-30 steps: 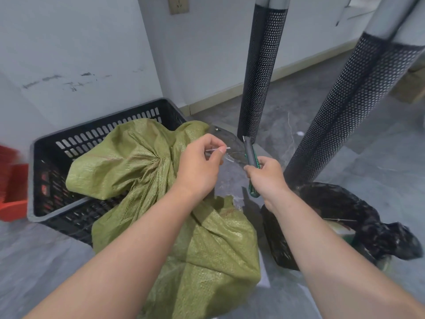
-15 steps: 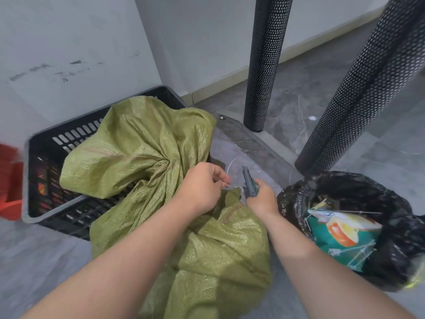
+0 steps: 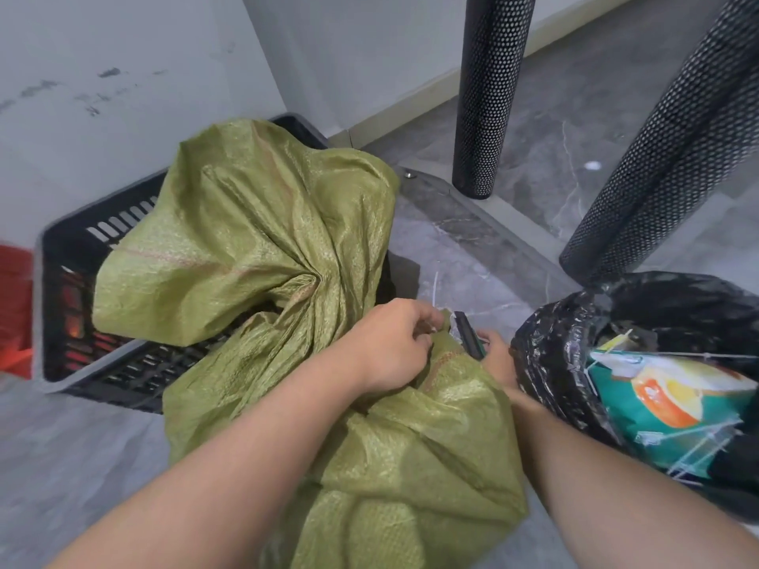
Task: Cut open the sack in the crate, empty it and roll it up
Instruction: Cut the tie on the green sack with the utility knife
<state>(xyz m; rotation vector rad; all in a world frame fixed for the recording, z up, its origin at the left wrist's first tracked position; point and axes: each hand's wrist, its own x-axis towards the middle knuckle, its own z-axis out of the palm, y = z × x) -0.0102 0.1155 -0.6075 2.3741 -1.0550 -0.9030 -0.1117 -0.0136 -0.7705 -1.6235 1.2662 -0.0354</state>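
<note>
Left grip [image 3: 390,347] pinches the string [image 3: 434,287] of the sack [image 3: 263,223]; right grip [image 3: 497,357] clasps the cutter [image 3: 468,336]: keep string taut, blade off fingers.

We see fairly bright, even indoor light, and every shadow is soft-edged. The green sack [image 3: 246,223] carries a mild sheen on its raised folds, with dark creases between them, and it throws a diffuse shadow onto the grey floor [image 3: 554,117] at its right side. Small white glints speckle the black bin bag [image 3: 546,363]. The left edge is smeared, so the red shape [image 3: 14,314] and the near corner of the crate [image 3: 61,256] lack crisp outlines. Wide-angle distortion makes the perforated posts [image 3: 488,96] lean apart and swells the forearms at the bottom. The white thread [image 3: 435,281] above the left hand [image 3: 394,342] is faint, and the knife [image 3: 470,336] in the right hand [image 3: 499,355] looks dark and slightly blurred.
</note>
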